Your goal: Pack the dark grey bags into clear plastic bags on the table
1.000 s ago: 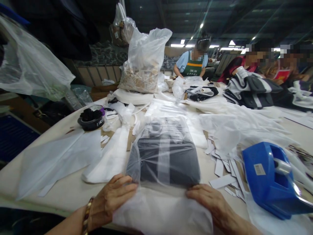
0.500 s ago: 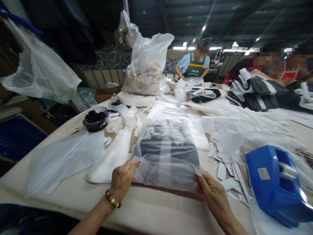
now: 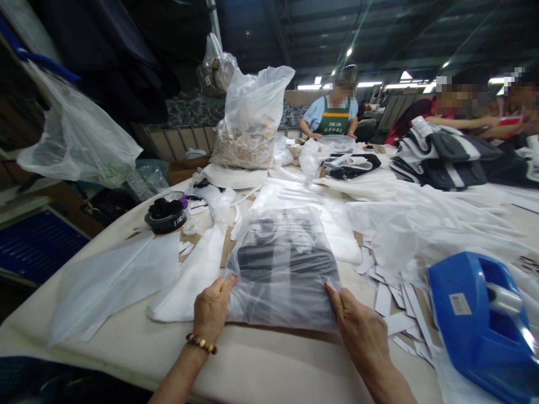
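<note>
While both hands pinch its near corners, the left hand [image 3: 213, 307] and the right hand [image 3: 362, 325] closed in a grip on thin film, the clear plastic bag [image 3: 284, 269] lies on the pale, smooth worktop [image 3: 261, 365], wrapped around a dark, rounded-edged folded item [image 3: 311, 280] with a light vertical band.

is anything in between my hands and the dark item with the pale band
Yes, the translucent plastic bag around the dark item: the left hand and right hand grip its near left and right sides, so its film lies in between. Nothing else visible stands in the way.
</note>
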`<state>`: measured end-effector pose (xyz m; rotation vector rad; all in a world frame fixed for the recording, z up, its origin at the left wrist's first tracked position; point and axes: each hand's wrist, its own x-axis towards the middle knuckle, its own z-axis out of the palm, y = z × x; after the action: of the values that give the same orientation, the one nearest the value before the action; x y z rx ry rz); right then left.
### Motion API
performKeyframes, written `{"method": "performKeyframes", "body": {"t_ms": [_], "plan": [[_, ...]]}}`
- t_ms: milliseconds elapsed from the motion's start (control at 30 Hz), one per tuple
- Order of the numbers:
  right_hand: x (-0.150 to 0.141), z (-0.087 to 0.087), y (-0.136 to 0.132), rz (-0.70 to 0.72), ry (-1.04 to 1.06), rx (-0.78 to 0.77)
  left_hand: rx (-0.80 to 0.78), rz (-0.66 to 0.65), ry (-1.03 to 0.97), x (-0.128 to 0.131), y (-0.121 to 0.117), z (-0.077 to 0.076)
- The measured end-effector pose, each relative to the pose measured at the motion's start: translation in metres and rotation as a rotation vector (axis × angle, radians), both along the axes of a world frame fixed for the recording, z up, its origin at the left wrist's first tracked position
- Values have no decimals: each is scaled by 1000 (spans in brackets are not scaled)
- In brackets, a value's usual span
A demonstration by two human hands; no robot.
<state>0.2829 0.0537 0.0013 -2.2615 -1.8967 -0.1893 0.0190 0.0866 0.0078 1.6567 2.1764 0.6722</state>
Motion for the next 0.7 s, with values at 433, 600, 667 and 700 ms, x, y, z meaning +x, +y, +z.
{"method": "performKeyframes", "body": {"t_ms": [433,600,667,700], "plan": [[-5,9,13,-78,100,-190,46,81,371,8,5,-1],[-9,13,13,-79,102,-157,229,52,533,6,15,-1],[-10,13,13,-73,115,-140,408,-89,590,8,20,-2],[-10,13,13,-71,121,-133,532,-189,613,11,23,-3]]}}
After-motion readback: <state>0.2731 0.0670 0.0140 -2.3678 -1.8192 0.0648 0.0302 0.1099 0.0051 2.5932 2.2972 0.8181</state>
